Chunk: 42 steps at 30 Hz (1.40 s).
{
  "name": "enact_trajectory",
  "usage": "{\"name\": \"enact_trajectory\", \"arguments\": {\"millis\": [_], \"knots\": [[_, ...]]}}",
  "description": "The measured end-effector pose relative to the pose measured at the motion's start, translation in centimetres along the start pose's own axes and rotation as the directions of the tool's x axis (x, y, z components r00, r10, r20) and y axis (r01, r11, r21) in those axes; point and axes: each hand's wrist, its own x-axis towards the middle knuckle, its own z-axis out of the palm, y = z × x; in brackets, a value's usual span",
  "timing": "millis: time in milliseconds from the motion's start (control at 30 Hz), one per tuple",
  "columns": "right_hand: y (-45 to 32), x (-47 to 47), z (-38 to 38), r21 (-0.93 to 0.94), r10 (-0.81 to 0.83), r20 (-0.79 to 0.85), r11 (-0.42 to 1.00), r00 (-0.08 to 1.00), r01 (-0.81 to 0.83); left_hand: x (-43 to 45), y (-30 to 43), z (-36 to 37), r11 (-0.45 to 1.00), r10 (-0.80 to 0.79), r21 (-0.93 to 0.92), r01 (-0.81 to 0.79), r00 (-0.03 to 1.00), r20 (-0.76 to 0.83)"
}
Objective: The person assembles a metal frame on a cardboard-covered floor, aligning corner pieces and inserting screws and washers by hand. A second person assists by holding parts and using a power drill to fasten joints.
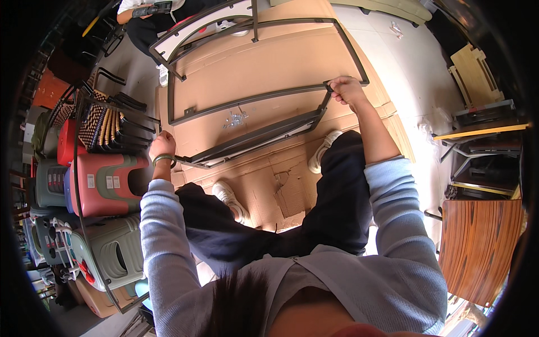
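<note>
My right hand (346, 89) grips the end of a dark metal leg at the right of an end panel, beside the corner of a rectangular metal frame. This end panel (261, 137), dark metal with a white board, lies tilted in front of my shoes. At its left end, my left hand (162, 145), with a bangle on the wrist, is closed around the other leg, partly hidden by the fingers. The rectangular metal frame (252, 100) rests flat beyond the panel. Loose screws and small fittings (236, 119) are piled on the cardboard (269, 63) between frame and panel.
At the far side stands a similar end panel (202, 25); behind it a person holds a dark power tool (152, 9). Stacked plastic stools (105, 185), woven chairs (101, 122) and a thin metal frame (82, 210) line the left. Folded tables (484, 248) stand right; a small bag (396, 30) lies on the tiles.
</note>
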Motion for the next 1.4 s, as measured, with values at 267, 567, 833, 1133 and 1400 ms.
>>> {"name": "enact_trajectory", "arguments": {"millis": [267, 567, 833, 1133, 1400], "knots": [[-0.6, -0.3, 1.5, -0.350, -0.080, -0.203, 0.937, 0.976, 0.004, 0.3, 0.2, 0.0, 1.000, -0.018, 0.003, 0.018, 1.000, 0.011], [-1.2, -1.9, 2.3, -0.664, -0.350, -0.182, 0.733, 0.919, 0.147, -0.4, 0.2, -0.2, 1.000, -0.025, -0.012, 0.025, 1.000, 0.001], [-2.2, -1.4, 2.5, -0.684, -0.181, -0.222, 0.730, 0.958, -0.020, -0.7, 0.2, -0.4, 0.999, -0.039, 0.010, 0.039, 0.997, 0.067], [-2.1, -1.4, 2.9, -0.508, -0.456, -0.183, 0.802, 0.871, 0.313, -1.2, 0.8, -1.3, 0.999, -0.048, 0.006, 0.047, 0.997, 0.066], [-1.5, -0.7, 6.3, -0.396, -0.480, 0.041, 0.797, 0.876, 0.456, -1.1, 0.6, -1.0, 0.999, -0.041, -0.015, 0.042, 0.997, 0.058]]}}
